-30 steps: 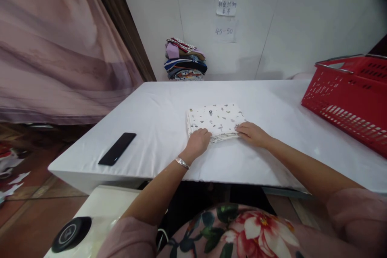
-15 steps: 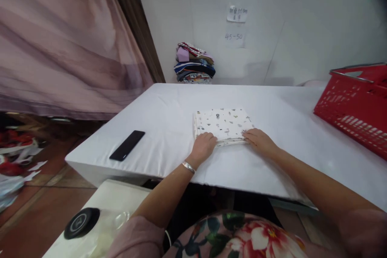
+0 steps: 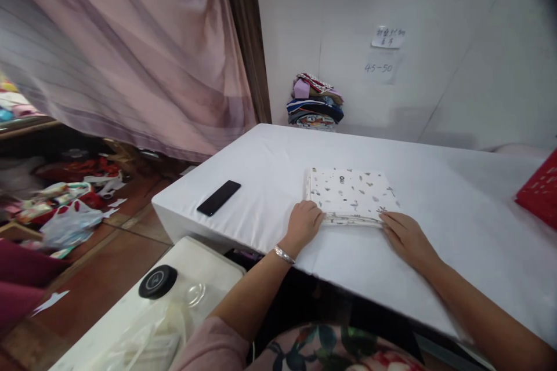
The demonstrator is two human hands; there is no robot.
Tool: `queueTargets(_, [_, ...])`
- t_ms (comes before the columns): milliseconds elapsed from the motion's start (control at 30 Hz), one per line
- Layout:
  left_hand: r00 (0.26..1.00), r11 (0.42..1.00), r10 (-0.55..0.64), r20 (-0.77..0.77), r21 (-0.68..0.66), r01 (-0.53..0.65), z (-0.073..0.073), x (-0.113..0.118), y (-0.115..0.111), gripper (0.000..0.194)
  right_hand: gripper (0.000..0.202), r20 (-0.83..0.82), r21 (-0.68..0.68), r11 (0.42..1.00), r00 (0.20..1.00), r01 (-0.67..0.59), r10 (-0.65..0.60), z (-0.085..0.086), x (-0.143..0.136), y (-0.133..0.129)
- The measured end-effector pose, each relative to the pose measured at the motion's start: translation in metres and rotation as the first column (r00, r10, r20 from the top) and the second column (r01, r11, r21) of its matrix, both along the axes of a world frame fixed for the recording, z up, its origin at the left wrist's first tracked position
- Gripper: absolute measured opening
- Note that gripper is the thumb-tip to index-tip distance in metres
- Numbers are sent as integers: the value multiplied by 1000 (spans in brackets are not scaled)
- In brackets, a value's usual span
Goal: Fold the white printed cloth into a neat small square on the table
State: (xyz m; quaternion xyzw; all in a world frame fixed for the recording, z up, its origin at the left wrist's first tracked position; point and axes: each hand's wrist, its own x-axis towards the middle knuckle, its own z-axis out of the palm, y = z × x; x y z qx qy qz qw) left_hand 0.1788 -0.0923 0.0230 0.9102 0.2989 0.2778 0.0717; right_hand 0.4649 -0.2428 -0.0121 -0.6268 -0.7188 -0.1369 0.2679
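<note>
A folded white cloth with small printed motifs (image 3: pixel 352 192) lies flat on the white-covered table (image 3: pixel 270 168). My left hand (image 3: pixel 306 221), with a silver bracelet at the wrist, has its fingers closed at the cloth's near left corner. At the near right corner, my right hand (image 3: pixel 402 235) pinches the folded edge between thumb and fingers. Several layers show along the near edge between both hands.
A black phone (image 3: pixel 219 197) lies on the table's left part. Behind the table stands a pile of folded clothes (image 3: pixel 315 105). A red basket (image 3: pixel 539 191) is at the right edge. Lower left, a white surface (image 3: pixel 108 319) holds a round black object (image 3: pixel 157 282) and clear plastic.
The view has swung left, so the table, cloth and pile appear further right and more floor shows at left. Both hands keep their places at the cloth's near corners.
</note>
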Motion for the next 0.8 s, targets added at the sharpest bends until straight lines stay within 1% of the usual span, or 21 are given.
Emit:
queueTargets(67, [991, 991, 97, 90, -102, -87, 0, -2, 3, 26, 37, 22, 22, 1000, 1000, 4, -4, -2, 0, 0])
queueTargets(100, [979, 977, 153, 133, -170, -129, 1, -2, 4, 26, 37, 34, 30, 999, 999, 10, -11, -2, 0, 0])
queueTargets(167, [948, 932, 258, 188, -309, -192, 2, -1, 8, 25, 36, 60, 38, 999, 998, 31, -33, -3, -1, 0])
queueTargets(233, [924, 878, 337, 182, -414, -239, 5, 2, 13, 26, 37, 82, 30, 998, 995, 57, -59, -3, -2, -1])
queueTargets(333, [909, 800, 411, 76, -508, -319, 10, 8, 20, 29, 39, 103, 19, 995, 990, 95, -96, -2, -5, -3])
queueTargets(400, [903, 757, 428, -15, -540, -368, 14, 13, 22, 29, 40, 105, 25, 994, 988, 110, -112, -3, -5, -3])
queueTargets(467, [904, 738, 418, -92, -546, -397, 18, 17, 24, 26, 42, 92, 43, 993, 990, 107, -111, -5, -3, -2])
queueTargets(567, [919, 759, 362, -155, -524, -387, 22, 20, 25, 21, 43, 62, 54, 996, 996, 66, -69, -7, 0, 0])
queueTargets(633, [931, 778, 338, -136, -517, -358, 23, 19, 28, 19, 43, 42, 61, 997, 998, 45, -48, -6, 0, 0])
queueTargets(667, [931, 780, 349, -107, -517, -352, 22, 17, 29, 18, 43, 33, 68, 997, 999, 40, -42, -5, -1, 0])
queueTargets(733, [915, 767, 399, -55, -528, -366, 19, 13, 31, 15, 43, 23, 81, 996, 999, 29, -31, -3, -2, -1])
queueTargets(800, [902, 747, 429, -48, -543, -384, 14, 8, 32, 15, 42, 23, 84, 996, 1000, 18, -20, -2, -4, -1])
